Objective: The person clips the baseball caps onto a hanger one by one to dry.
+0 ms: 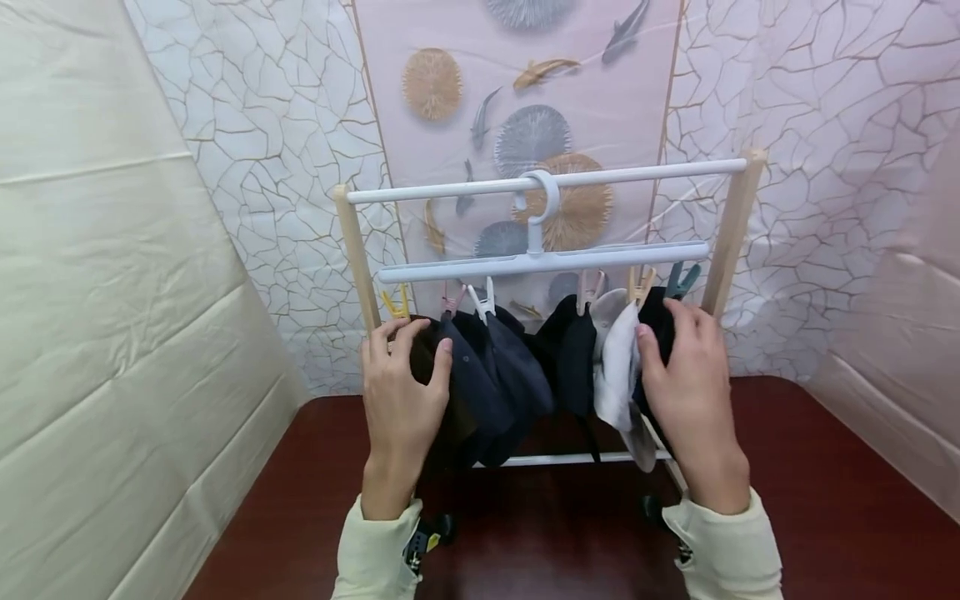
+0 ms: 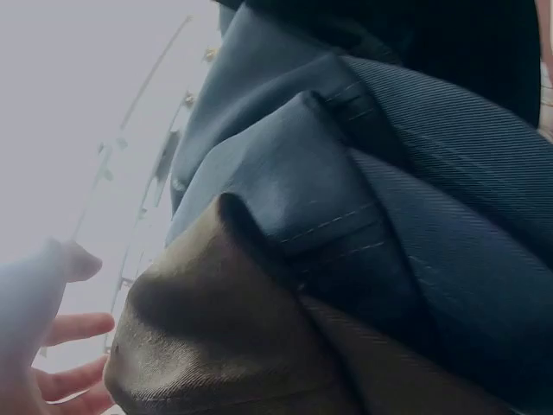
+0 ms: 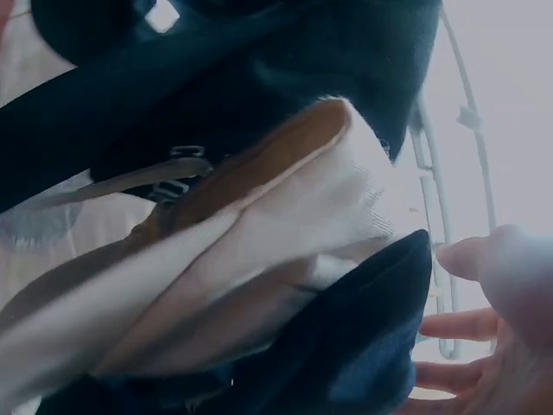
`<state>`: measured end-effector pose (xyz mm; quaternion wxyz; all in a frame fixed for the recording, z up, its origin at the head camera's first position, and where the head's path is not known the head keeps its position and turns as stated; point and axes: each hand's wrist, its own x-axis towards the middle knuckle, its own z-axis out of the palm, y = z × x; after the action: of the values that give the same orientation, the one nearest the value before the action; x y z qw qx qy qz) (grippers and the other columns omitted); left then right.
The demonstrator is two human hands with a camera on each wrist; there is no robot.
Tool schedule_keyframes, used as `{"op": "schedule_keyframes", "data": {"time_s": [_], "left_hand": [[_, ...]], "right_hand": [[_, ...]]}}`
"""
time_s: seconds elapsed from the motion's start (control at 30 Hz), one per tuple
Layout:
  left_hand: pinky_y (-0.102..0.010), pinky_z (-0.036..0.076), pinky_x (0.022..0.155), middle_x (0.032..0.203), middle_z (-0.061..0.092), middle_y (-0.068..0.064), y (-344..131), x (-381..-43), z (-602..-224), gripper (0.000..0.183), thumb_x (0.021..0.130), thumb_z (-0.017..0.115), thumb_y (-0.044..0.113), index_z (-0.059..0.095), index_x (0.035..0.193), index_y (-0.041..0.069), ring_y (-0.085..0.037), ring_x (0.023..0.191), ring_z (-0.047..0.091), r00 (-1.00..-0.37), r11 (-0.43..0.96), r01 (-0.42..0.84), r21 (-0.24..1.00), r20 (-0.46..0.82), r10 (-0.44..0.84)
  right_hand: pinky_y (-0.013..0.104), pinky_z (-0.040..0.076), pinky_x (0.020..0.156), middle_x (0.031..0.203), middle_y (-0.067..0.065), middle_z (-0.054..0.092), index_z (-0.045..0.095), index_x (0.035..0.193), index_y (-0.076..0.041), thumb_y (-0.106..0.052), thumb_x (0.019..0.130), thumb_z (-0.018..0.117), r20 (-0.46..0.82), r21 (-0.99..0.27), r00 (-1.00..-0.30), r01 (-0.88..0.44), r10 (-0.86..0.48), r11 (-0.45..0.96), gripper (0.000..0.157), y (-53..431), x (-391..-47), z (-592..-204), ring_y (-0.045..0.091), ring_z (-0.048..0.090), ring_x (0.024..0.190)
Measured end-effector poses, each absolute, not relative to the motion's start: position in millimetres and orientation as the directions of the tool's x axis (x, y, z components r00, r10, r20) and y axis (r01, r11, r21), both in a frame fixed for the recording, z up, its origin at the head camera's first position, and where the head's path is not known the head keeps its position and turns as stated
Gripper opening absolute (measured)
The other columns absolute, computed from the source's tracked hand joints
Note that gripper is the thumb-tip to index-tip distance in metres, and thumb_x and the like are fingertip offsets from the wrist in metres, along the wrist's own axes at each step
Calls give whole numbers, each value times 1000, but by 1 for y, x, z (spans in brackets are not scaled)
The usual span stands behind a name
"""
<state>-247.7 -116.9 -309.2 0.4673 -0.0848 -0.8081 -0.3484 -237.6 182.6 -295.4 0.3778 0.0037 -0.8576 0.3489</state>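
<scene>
Several fabric caps hang in a row from coloured clips under a pale hanger (image 1: 543,262). My left hand (image 1: 402,387) is at the left end, its fingers beside a brown cap (image 2: 216,320) under the yellow clip (image 1: 396,302). Thumb and fingers stand apart, curled round nothing. Two navy caps (image 1: 480,387) hang just inward of it. At the right end my right hand (image 1: 692,392) rests its relaxed fingertips by a dark cap (image 3: 346,337) under the teal clip (image 1: 681,281). Next to that cap hang a white cap (image 1: 618,367) and a black cap (image 1: 576,358).
The hanger hooks over the white top bar (image 1: 450,191) of a rack with wooden posts (image 1: 733,233). A lower white bar (image 1: 540,459) runs behind the caps. The rack stands on a dark red table (image 1: 300,500); patterned cloth (image 1: 285,108) hangs behind.
</scene>
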Motion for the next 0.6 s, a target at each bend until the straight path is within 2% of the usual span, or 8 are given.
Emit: {"op": "schedule_keyframes", "data": {"time_s": [0.13, 0.27, 0.47, 0.6], "left_hand": [[-62, 41, 111, 149, 55, -19, -120, -243, -314, 38, 99, 74, 33, 73, 129, 9, -42, 133, 51, -556, 795, 452, 404, 825, -103], [-67, 34, 117, 162, 44, -21, -125, -238, -320, 41, 99, 74, 32, 72, 134, 9, -43, 146, 43, -576, 830, 444, 338, 817, -24], [-65, 33, 120, 172, 27, -19, -125, -234, -333, 60, 100, 73, 36, 58, 152, 10, -42, 156, 31, -641, 873, 403, 274, 765, 57], [-64, 34, 119, 172, 25, -18, -122, -233, -341, 69, 99, 75, 38, 51, 157, 9, -44, 157, 27, -664, 890, 388, 241, 743, 88]], "right_hand": [[74, 27, 115, 162, 34, 32, 45, 155, 4, -21, 107, 64, 669, -508, -730, -308, 142, 804, 57, 179, -233, -299, 55, 30, 149], [75, 18, 118, 167, 34, 21, 40, 158, 2, -26, 108, 64, 639, -458, -768, -337, 41, 822, 63, 182, -229, -302, 59, 19, 152], [80, 15, 115, 172, 32, 9, 30, 165, -3, -36, 109, 60, 577, -444, -817, -331, -17, 833, 71, 187, -226, -309, 62, 11, 153], [85, 12, 112, 173, 29, 0, 21, 168, -8, -49, 109, 53, 512, -429, -857, -310, -54, 849, 79, 188, -224, -315, 61, 4, 154]]}}
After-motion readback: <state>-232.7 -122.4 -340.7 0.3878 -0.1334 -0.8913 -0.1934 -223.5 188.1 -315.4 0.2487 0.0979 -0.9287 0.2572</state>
